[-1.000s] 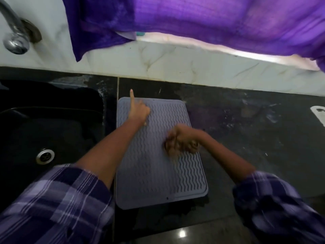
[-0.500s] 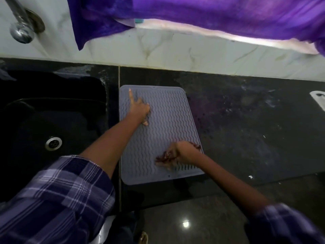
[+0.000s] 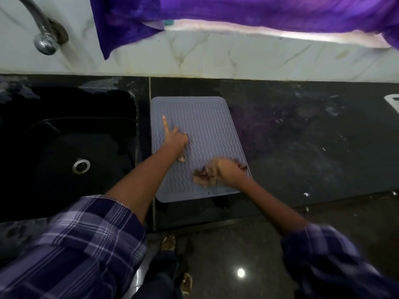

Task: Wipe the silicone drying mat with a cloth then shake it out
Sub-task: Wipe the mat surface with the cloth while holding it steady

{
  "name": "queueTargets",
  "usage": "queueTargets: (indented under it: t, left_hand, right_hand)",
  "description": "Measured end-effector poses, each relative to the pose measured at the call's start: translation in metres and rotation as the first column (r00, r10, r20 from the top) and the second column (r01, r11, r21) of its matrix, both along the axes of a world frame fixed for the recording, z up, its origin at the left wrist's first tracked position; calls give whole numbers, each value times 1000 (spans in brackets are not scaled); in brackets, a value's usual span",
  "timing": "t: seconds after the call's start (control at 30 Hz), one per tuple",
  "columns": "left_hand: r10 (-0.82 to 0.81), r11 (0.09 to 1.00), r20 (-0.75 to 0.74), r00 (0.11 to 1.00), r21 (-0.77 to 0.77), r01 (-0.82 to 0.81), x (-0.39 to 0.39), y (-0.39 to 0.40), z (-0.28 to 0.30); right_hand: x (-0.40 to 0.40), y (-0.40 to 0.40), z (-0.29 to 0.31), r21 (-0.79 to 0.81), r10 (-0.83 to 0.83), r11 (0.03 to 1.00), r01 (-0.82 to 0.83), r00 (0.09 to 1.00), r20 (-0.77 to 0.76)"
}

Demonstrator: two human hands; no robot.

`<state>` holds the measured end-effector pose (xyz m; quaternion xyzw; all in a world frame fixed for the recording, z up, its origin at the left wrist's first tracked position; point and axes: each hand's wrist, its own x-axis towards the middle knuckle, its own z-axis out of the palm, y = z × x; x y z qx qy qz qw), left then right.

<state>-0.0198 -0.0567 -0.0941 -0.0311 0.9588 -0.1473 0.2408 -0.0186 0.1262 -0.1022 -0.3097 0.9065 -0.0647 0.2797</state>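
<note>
Mat (image 3: 207,126) unbranded, right hand (image 3: 224,171) gripping cloth (image 3: 204,175)

There are one grey mat (image 3: 200,134), one crumpled cloth (image 3: 205,172), two hands, one sink (image 3: 64,147), one tap (image 3: 44,35) and one purple fabric (image 3: 237,11).

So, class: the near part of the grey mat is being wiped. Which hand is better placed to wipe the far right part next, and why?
The right hand. It grips the cloth on the mat near its right edge, so it only needs to slide away. The left hand presses the mat's left side, index finger extended, holding no cloth.
</note>
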Motion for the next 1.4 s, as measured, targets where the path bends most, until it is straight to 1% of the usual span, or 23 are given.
queueTargets:
  t: [0.03,0.13,0.17,0.27,0.33,0.4,0.53,0.6,0.73,0.77,0.8,0.83,0.87,0.9,0.97,1.03,1.1,1.13,1.17,1.23,1.3,1.33,1.4]
  left_hand:
    - [5,1000,-6,1000,-16,-5,1,1,0]
    - [1,997,-5,1000,-81,-1,7,4,4]
    - [-8,996,-10,1000,-85,7,9,6,5]
    - [-8,1000,-56,998,-28,6,13,10,5]
    - [-4,1000,-71,997,18,5,15,10,2]
    - [-28,999,-57,998,18,29,14,7,1]
    - [-4,999,0,1000,51,4,0,1,8]
    - [41,997,-2,999,73,-41,-16,-4,15]
    - [68,998,-43,997,21,-67,-53,-21,17]
    - [78,997,-56,995,32,-76,-64,-26,13]
    - [102,993,-76,992,72,-96,-73,-30,10]
    - [135,984,-98,986,128,-122,-83,-33,8]
    - [164,975,-107,981,172,-144,-96,-37,5]
    - [169,972,-112,979,183,-147,-108,-41,1]
    - [136,980,-107,985,158,-118,-131,-46,-6]
    - [120,984,-47,992,138,-113,-148,-48,-10]
    - [134,984,19,991,120,-135,-159,-49,-13]
    - [125,987,37,991,94,-128,-163,-50,-14]
    - [108,992,38,993,66,-110,-166,-51,-15]
    - [94,995,10,996,44,-94,-170,-54,-16]
    - [92,995,10,996,42,-93,-168,-55,-14]
    - [89,995,1,996,49,-89,-167,-55,-12]
    - [92,993,-22,996,72,-90,-166,-57,-10]
  right_hand:
    - [15,15,-6,25,54,998,-53,998,-27]
    - [21,28,2,63,109,992,-110,994,32]
    - [10,21,6,24,95,995,-96,995,40]
    - [-20,-10,18,-176,-73,982,73,997,3]
    - [-13,-23,11,-164,-107,981,104,994,-9]
    - [7,-17,-4,-113,-74,992,65,994,-81]
    - [19,7,3,-29,68,997,-65,992,110]
    - [4,5,20,-55,26,998,-14,973,228]
    - [-59,-18,48,-210,-46,974,88,979,197]
    - [-80,-26,51,-237,-104,960,149,976,192]
    - [-98,-31,56,-261,-165,943,207,971,172]
    - [-116,-37,60,-265,-219,935,235,972,92]
    - [-140,-45,61,-266,-254,934,237,967,-30]
    - [-162,-53,60,-279,-269,935,220,951,-152]
    - [-202,-73,59,-296,-266,940,169,908,-324]
    - [-230,-96,50,-195,-196,973,121,883,-427]
    - [-240,-115,30,-24,-82,997,80,888,-453]
    - [-239,-121,18,35,-42,997,65,891,-453]
    - [-237,-123,7,49,-39,996,68,894,-447]
    - [-235,-120,-4,3,-91,995,100,912,-400]
    - [-235,-111,0,1,-158,986,166,941,-299]
    - [-228,-103,6,32,-180,981,193,957,-228]
    - [-199,-82,16,84,-110,989,120,987,-113]
